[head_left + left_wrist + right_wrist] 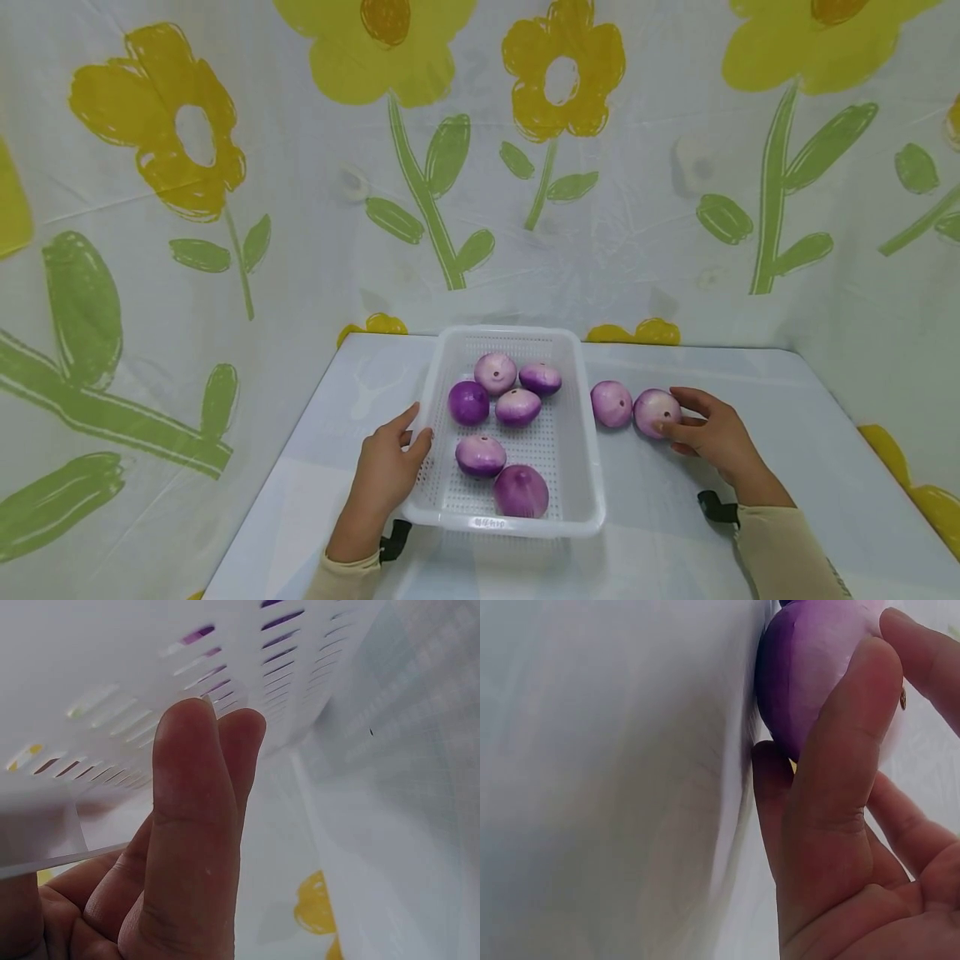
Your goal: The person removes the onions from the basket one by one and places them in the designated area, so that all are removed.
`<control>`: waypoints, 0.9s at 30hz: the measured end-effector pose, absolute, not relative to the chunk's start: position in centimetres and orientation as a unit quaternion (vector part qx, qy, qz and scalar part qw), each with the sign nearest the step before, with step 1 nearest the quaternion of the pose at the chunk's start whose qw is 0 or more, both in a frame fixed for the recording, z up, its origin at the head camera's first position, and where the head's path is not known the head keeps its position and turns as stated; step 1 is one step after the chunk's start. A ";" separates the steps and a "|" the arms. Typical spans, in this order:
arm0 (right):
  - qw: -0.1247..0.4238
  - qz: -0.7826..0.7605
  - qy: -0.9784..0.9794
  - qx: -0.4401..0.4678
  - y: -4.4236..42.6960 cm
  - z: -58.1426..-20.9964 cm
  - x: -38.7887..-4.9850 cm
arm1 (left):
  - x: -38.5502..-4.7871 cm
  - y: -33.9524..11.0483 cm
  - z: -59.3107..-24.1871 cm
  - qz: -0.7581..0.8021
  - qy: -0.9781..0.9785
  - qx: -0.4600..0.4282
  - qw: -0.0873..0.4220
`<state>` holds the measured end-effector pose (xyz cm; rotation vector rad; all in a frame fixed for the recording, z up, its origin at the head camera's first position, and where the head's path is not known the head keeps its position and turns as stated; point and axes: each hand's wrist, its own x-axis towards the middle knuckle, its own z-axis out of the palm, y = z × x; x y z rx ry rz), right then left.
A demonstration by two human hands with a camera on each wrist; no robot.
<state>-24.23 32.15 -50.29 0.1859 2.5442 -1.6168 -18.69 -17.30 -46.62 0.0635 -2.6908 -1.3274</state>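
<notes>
A white perforated plastic basket (589,467) holds several purple-and-white onions, among them a deep purple onion (468,403) and a large onion (521,492) at the near end. My left hand (387,467) is at the basket's left side, its fingers loosely extended; in the left wrist view the thumb (193,817) lies close against the slotted wall. On the table right of the basket, my right hand (712,435) grips an onion (651,410) between thumb and fingers, also seen in the right wrist view as a purple onion (810,675). Another onion (611,404) sits between it and the basket.
The white table (660,533) extends on both sides of the basket. Behind and beside it hangs a white curtain (637,208) printed with yellow flowers and green leaves. Black straps (717,507) are on both wrists.
</notes>
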 end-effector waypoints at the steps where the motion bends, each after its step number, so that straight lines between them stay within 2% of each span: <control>1: 0.061 -0.534 0.841 0.062 32.1 -50.3 -24.3 | -18.7 -17.3 -46.6 -0.442 -0.894 0.022 0.071; 10: 0.061 -0.485 0.872 0.042 32.6 -49.6 -24.2 | -18.6 -17.5 -46.9 -0.454 -0.888 0.024 0.071; 19: 0.013 -0.359 0.933 -0.016 33.3 -48.1 -23.5 | -18.7 -17.4 -47.0 -0.452 -0.889 0.017 0.072; 27: -0.018 -0.327 0.939 -0.106 31.7 -44.1 -24.8 | -18.7 -17.5 -46.9 -0.456 -0.887 0.016 0.070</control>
